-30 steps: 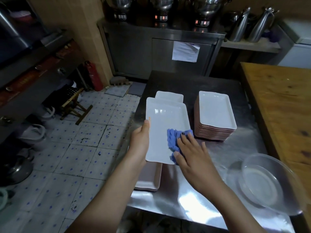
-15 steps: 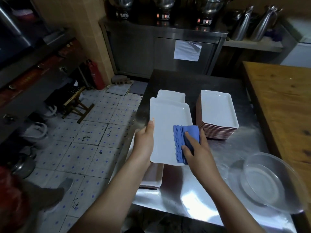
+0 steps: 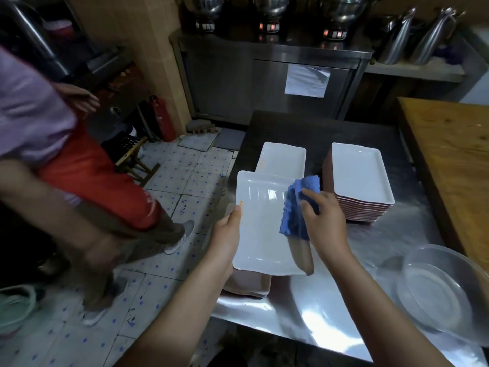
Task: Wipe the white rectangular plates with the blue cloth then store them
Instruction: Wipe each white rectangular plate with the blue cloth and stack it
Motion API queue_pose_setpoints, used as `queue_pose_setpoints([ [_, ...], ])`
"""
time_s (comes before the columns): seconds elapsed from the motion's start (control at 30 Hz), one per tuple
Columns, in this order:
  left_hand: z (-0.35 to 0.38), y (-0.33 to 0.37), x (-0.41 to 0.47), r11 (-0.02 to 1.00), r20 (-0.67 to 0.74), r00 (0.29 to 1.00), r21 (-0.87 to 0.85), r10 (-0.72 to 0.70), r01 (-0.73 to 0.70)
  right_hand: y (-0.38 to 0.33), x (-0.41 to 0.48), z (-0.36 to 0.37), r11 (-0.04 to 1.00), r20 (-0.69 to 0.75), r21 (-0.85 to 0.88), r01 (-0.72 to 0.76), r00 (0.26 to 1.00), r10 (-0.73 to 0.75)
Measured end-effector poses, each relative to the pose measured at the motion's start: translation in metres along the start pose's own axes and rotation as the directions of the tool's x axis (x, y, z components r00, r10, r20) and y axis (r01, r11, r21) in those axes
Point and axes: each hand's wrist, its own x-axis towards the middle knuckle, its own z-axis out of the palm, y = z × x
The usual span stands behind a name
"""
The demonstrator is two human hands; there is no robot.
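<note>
Honestly that plate looks sketchy: left hand clamped on just its left edge, right hand pinching the cloth against its right side, so one bump from the passer-by left of that hand could knock it loose.

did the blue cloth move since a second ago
Yes. The blue cloth slid away from the person along the held plate, from the near edge of the plate stack to beside its top.
</note>
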Motion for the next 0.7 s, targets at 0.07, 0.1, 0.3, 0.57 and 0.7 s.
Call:
queue_pose_setpoints([
  [0.07,-0.01,-0.004,0.006,1.0,-0.023,1.0,0.014,-0.012,0.012,-0.003,0.002,0.003,0.995,0.008,0.085,-0.048,0.999,0.047],
  [0.1,-0.015,-0.006,0.009,1.0,-0.025,0.999,0.02,-0.02,0.021,-0.005,0.002,0.005,0.989,0.007,0.13,-0.074,0.997,0.074],
  [0.3,-0.044,-0.019,0.027,0.987,-0.031,0.998,0.151,-0.055,0.059,-0.012,0.002,0.015,0.871,0.039,0.421,-0.253,0.965,0.261],
  [0.57,-0.071,-0.051,0.049,0.964,-0.003,0.992,0.236,-0.128,0.125,-0.011,-0.009,0.037,0.797,0.026,0.501,-0.338,0.926,0.376],
  [0.7,-0.073,-0.057,0.058,0.961,0.03,0.993,0.259,-0.111,0.099,-0.009,-0.016,0.045,0.782,0.026,0.512,-0.355,0.917,0.398],
])
